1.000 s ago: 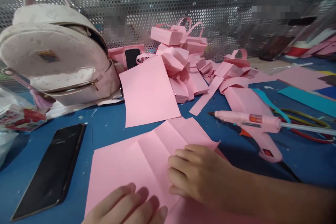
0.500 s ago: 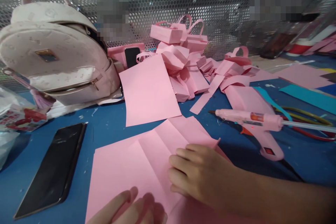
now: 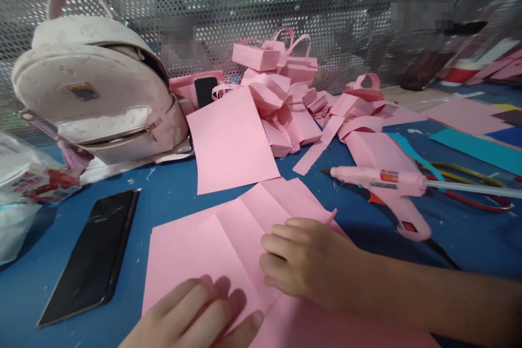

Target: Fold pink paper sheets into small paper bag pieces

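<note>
A creased pink sheet [image 3: 228,239] lies over other pink paper on the blue table. My right hand [image 3: 302,261] rests on its right part, the fingers curled and pressed down along a fold; whether they pinch the paper is hidden. At the bottom edge, my left hand [image 3: 196,315] touches the lower part of the paper with bent fingers, the thumb pointing right and the fingertips partly hidden. To the right of my right hand lies a pink glue gun [image 3: 379,179] with a clear stick in its back.
A dark phone [image 3: 92,255] and a white backpack [image 3: 98,92] are at the left. Behind the paper stand a flat pink sheet [image 3: 234,141] and a pile of pink paper boxes [image 3: 285,87]. Blue strips [image 3: 477,149] and cables lie at the right.
My left hand has come further up into view over the paper, its thumb now showing. My right hand stays at nearly the same place on the sheet. The view has shifted slightly.
</note>
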Tool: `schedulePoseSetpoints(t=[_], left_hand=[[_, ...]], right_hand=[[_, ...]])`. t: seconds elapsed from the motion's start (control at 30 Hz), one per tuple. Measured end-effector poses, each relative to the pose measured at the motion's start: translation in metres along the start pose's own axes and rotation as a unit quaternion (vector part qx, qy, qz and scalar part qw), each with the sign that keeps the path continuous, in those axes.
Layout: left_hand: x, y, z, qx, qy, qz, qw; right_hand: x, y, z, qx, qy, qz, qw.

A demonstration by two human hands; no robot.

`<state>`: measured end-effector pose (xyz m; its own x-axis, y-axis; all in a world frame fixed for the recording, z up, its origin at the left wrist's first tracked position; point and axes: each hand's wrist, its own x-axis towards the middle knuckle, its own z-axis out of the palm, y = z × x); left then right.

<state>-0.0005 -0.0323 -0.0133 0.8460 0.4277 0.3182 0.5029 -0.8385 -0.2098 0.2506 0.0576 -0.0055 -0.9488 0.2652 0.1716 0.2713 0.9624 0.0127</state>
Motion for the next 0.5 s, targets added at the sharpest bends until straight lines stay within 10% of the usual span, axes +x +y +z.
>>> schedulePoseSetpoints(t=[0.33, 0.5], left_hand=[[0.001, -0.014, 0.000, -0.182, 0.084, -0.068, 0.977], [-0.003, -0.005, 0.004, -0.055, 0.060, -0.040, 0.996]], right_hand=[[-0.001, 0.000, 0.003, 0.001, 0.002, -0.011, 1.000], [0.000, -0.001, -0.002, 0.010, -0.012, -0.006, 1.000]])
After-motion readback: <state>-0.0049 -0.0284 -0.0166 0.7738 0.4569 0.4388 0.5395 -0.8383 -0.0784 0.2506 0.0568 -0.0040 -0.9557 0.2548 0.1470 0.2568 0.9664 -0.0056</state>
